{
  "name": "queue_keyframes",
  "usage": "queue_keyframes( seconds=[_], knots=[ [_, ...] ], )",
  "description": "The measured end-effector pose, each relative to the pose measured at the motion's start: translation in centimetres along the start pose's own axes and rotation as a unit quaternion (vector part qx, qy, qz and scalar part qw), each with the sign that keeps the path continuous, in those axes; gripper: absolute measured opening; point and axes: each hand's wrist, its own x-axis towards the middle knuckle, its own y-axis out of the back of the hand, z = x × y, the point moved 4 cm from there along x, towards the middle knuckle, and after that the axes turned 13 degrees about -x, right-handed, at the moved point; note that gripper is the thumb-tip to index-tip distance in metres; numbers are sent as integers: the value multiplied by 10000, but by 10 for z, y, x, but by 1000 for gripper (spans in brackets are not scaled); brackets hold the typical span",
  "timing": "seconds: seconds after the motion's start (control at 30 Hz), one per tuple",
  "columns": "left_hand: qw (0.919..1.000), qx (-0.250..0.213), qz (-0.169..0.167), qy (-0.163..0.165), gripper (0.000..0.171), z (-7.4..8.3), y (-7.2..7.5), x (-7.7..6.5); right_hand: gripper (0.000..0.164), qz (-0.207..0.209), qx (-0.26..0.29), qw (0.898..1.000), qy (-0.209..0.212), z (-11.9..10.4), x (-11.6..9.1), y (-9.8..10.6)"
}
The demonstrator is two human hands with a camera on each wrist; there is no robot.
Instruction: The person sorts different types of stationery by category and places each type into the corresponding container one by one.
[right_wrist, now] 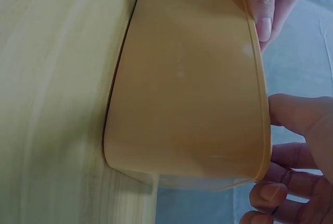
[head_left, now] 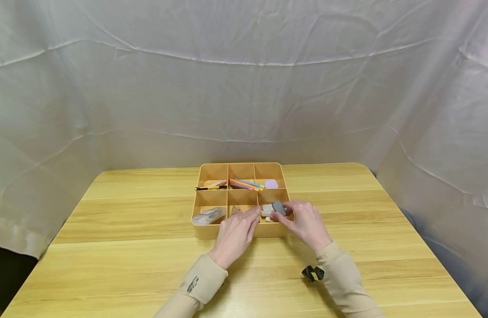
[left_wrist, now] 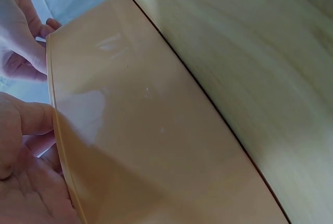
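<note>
An orange organizer box (head_left: 212, 232) with six compartments stands on the table, its front wall filling much of both wrist views. My right hand (head_left: 307, 221) is at the front right compartment and pinches a small grey rounded block (head_left: 278, 207) between thumb and fingers. Below that block lie white blocks (head_left: 266, 211). My left hand (head_left: 237, 232) reaches over the front rim at the middle compartment, fingers fairly straight near the divider. A speckled piece (head_left: 236, 210) shows partly beside those fingers. In the wrist views the box wall hides what the fingertips touch inside.
A clear plastic case (head_left: 208, 216) sits in the front left compartment. Colorful pens (head_left: 245, 184) lie at back middle, a black-and-yellow pen (head_left: 210, 187) at back left, a lilac round item (head_left: 271, 183) at back right. Wooden tabletop (head_left: 129, 265) surrounds the box; grey curtains (head_left: 244, 97) hang behind.
</note>
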Motion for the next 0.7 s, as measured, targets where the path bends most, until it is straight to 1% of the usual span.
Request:
queue_keyframes(
  seconds=[0.23,0.47,0.7],
  knots=[
    [9999,-124,-53,16,32,0,1,0,24,29,-133,9999,-55,0,0,-3],
    [9995,-290,-121,49,32,0,2,1,25,32,-153,9999,-44,0,0,-3],
    [9983,-537,-237,54,33,-1,4,1,25,-77,-152,9998,-134,1,0,-5]
  ],
)
